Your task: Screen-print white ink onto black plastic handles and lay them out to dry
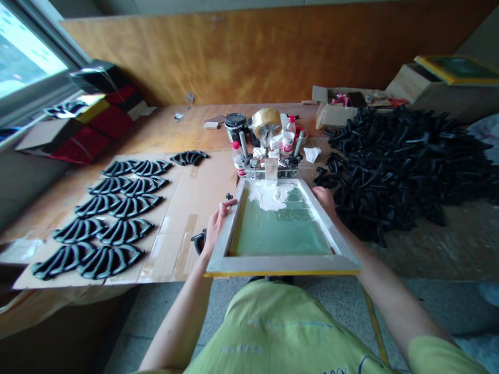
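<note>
In front of me sits a screen printing frame (339, 264) with a pale border and a green mesh. White ink (273, 197) is smeared over the mesh's far end, by a flat squeegee blade (272, 171). My left hand (217, 224) is closed at the frame's left side, fingertips against its border. A black curved part (199, 242) shows beside this hand; whether the hand touches it, I cannot tell. My right hand (325, 201) is closed at the right border, its fingers curled and partly hidden. What lies beneath the frame is hidden.
Rows of black ribbed parts (111, 259) lie on cardboard (181, 208) at left. A large heap of black parts (409, 161) covers the right. Behind the metal clamp (253, 169) stand a tape roll (266, 122), red-capped bottles (289, 136) and a dark tub (235, 126).
</note>
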Demonstrator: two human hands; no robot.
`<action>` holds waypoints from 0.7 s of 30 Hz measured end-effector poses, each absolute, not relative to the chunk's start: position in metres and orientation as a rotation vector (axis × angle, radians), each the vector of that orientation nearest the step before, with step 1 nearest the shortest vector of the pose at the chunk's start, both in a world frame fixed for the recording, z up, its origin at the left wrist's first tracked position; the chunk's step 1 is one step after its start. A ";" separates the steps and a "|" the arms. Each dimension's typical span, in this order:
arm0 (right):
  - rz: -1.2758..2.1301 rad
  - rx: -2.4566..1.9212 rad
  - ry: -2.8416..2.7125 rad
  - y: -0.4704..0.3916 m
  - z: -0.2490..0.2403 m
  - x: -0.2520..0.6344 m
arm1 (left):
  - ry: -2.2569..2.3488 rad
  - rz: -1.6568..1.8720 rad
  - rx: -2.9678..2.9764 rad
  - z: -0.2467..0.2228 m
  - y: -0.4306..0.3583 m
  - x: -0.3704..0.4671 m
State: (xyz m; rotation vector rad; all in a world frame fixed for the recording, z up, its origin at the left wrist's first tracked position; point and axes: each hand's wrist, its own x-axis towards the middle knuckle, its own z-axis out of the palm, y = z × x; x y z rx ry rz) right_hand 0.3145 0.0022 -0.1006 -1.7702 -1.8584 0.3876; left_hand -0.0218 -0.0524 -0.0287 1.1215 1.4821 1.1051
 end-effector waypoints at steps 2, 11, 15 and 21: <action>0.283 -1.738 -1.789 0.019 -0.085 0.314 | 1.488 0.982 1.133 -0.048 -0.063 -0.028; 0.314 -1.530 -2.389 0.057 -0.072 0.211 | 1.616 0.833 1.090 -0.112 -0.067 -0.030; 0.293 -1.357 -2.576 0.019 -0.082 0.218 | 1.615 0.798 1.071 -0.117 -0.067 -0.034; 0.385 -0.953 -2.731 -0.002 -0.067 0.239 | 1.628 0.806 1.069 -0.124 -0.068 -0.035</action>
